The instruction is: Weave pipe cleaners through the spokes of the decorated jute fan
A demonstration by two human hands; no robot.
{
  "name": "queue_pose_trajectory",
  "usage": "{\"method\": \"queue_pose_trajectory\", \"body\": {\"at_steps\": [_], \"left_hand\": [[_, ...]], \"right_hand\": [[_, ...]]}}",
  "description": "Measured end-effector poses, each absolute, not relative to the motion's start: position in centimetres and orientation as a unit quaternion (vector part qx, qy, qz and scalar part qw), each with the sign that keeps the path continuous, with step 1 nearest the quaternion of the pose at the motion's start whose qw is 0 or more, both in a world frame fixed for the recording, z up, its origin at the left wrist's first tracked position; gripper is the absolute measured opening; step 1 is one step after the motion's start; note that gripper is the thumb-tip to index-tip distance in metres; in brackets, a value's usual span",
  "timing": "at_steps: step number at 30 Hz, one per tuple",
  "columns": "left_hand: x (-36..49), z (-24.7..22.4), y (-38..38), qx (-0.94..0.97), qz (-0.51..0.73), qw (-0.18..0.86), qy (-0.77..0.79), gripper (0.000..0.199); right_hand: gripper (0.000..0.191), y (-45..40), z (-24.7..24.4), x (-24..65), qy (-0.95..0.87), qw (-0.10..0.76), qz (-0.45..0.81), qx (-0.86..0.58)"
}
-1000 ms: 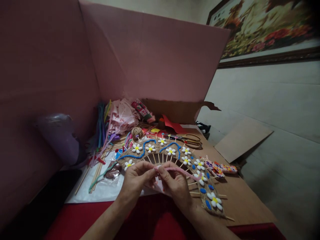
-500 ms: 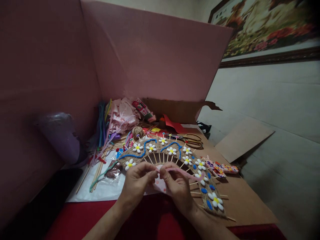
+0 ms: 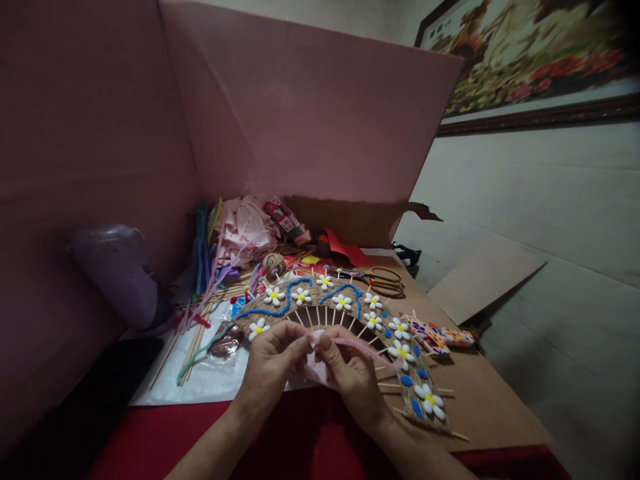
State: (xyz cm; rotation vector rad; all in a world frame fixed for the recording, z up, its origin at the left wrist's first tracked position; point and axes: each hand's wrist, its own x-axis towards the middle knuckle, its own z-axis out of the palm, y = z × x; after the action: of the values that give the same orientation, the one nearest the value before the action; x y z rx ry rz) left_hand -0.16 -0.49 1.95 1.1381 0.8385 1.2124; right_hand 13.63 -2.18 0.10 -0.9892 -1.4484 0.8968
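Both hands meet in front of the inner edge of a twine-wrapped arch (image 3: 320,293) with white daisies, blue ovals and blue wavy strips. My left hand (image 3: 277,363) pinches the near end of a fuzzy pink stem and some pink cloth. Close beside it, my right hand (image 3: 353,373) grips the same pink stem (image 3: 373,348), whose free part curves out to the right over the arch. The pink dotted cloth (image 3: 317,370) hangs between the hands, partly hidden by the fingers. Thin sticks fan out along the arch.
Gold-handled scissors (image 3: 385,281) and a twine ball (image 3: 275,265) lie behind the arch. Crumpled pink cloth (image 3: 247,230) and coloured stems (image 3: 201,247) are at the back left. A flowered bundle (image 3: 440,335) rests on brown cardboard (image 3: 495,407) at right. Pink panels rise behind.
The pink stem's free end has dipped slightly and moved a little left. The cloth between the hands has shifted and shows less. Both hands keep their hold.
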Motion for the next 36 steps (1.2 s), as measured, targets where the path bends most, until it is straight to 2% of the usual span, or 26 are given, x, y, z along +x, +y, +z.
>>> {"method": "queue_pose_trajectory", "body": {"at_steps": [2,5,8,9,11,14,16,19,22,27,29,33,36], "left_hand": [[-0.4,1.8,-0.2,0.467,0.526,0.617,0.352,0.02],[-0.9,1.9,0.2,0.413,0.534,0.654,0.342,0.02],[-1.3,2.2,0.5,0.386,0.51,0.696,0.325,0.019],[-1.4,2.3,0.5,0.385,0.497,0.71,0.318,0.018],[-1.4,2.3,0.4,0.386,0.469,0.732,0.308,0.016],[-1.2,2.3,0.3,0.402,0.459,0.726,0.317,0.016],[-1.1,2.2,0.1,0.43,0.496,0.678,0.33,0.016],[-1.1,2.0,0.0,0.494,0.543,0.583,0.349,0.016],[-1.2,1.7,-0.1,0.576,0.542,0.494,0.36,0.008],[-1.2,1.7,-0.3,0.693,0.531,0.346,0.343,0.011],[-1.1,1.9,-0.4,0.691,0.511,0.367,0.356,0.011],[-0.9,2.2,-0.5,0.626,0.467,0.486,0.391,0.019],[-0.9,2.3,-0.3,0.588,0.476,0.526,0.389,0.021]], "right_hand": [[0.026,-2.5,0.3,13.7,-0.667,0.548,0.304,-0.403],[0.012,-2.8,0.3,13.9,-0.743,0.556,0.135,-0.346],[0.042,-2.8,0.4,14.1,-0.772,0.533,-0.049,-0.343],[0.047,-2.7,0.4,14.2,-0.772,0.517,-0.089,-0.359],[0.044,-2.5,0.5,14.2,-0.771,0.485,-0.124,-0.392],[0.027,-2.2,0.7,14.1,-0.768,0.48,-0.103,-0.41],[0.021,-2.1,0.8,14.0,-0.761,0.491,-0.081,-0.417],[0.018,-2.0,0.8,13.9,-0.754,0.496,-0.055,-0.428],[0.016,-2.0,0.5,14.0,-0.753,0.5,-0.035,-0.427],[0.015,-1.9,0.1,14.2,-0.748,0.504,-0.008,-0.432],[0.014,-1.8,0.0,14.2,-0.745,0.508,0.0,-0.431],[0.013,-1.7,0.1,14.4,-0.743,0.516,0.013,-0.426],[0.016,-1.7,0.1,14.4,-0.749,0.515,0.032,-0.415]]}}
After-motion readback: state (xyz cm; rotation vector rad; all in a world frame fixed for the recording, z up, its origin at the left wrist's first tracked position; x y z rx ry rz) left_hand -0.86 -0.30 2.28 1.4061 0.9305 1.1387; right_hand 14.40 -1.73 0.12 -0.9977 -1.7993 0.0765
